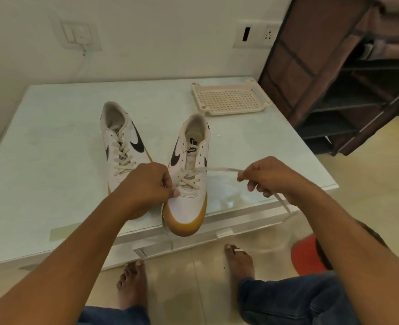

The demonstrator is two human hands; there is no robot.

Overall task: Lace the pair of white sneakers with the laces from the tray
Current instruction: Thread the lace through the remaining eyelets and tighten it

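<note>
1. Closest to me, the person sits in blue jeans (287, 299) with bare feet (130, 285) flat on the pale tiled floor. A red object (304, 254) lies by the right leg, too blurred to tell what it is.
2. The left hand (147, 186) has its fingers curled against the side of the near sneaker (189, 202), with the thumb on the upper just below the lacing.
3. The right hand (269, 177) pinches the lace (217, 169) between its fingertips and holds it stretched out sideways from the shoe. The loose tail hangs below the hand, past the table edge.
4. That near sneaker stands on the glass-topped table (53, 137), its tan toe jutting over the front edge. Only the lower eyelets are crossed with lace; the upper ones by the tongue are bare.
5. Just beside it on the left, a little further back, the far sneaker (121, 146) is laced up to the collar.
6. Beyond them, at the table's back right corner, sits the perforated tray (197, 95).
7. A dark shelf rack (334, 78) stands right of the table, and switch plates (80, 34) dot the wall behind.
</note>
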